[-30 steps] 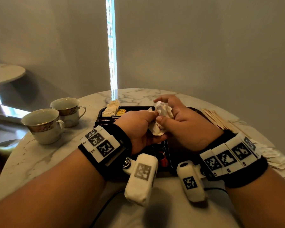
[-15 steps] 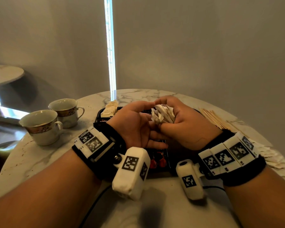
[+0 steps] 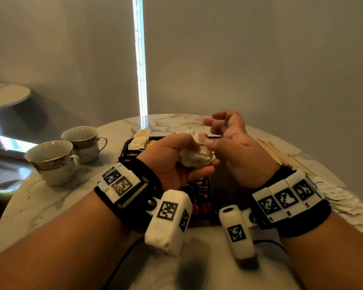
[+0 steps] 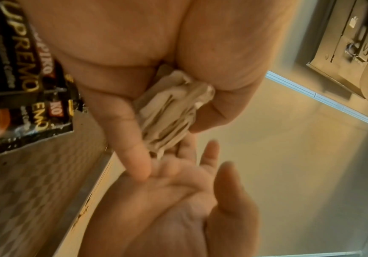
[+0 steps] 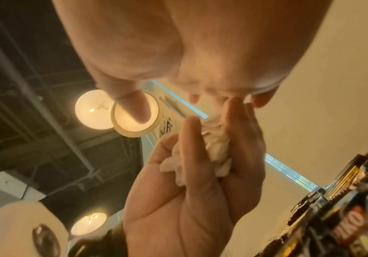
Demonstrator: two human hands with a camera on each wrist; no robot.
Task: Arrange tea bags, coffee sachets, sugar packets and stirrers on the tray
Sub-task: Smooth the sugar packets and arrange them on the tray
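Note:
My left hand [image 3: 172, 162] grips a bunch of white sugar packets [image 3: 197, 156] above the black tray [image 3: 125, 150]. The left wrist view shows the packets [image 4: 174, 111] clamped between thumb and fingers. My right hand [image 3: 224, 132] hovers just right of the bunch, palm up and fingers loosely curled, holding nothing; its thumb is close to the packets' top. Black coffee sachets [image 3: 200, 195] lie in the tray's near part, and beige packets [image 3: 139, 138] stand at its far left corner. Wooden stirrers [image 3: 275, 151] lie on the table to the right.
Two gold-banded teacups [image 3: 55, 162] [image 3: 84, 141] stand on the marble table left of the tray. A spread of pale paper packets [image 3: 333, 197] covers the table's right edge beyond the stirrers. The wall is close behind the table.
My right hand has let go of the packet bunch and lifted up and back with its fingers opened. The left hand now holds the bunch alone, turned more palm up.

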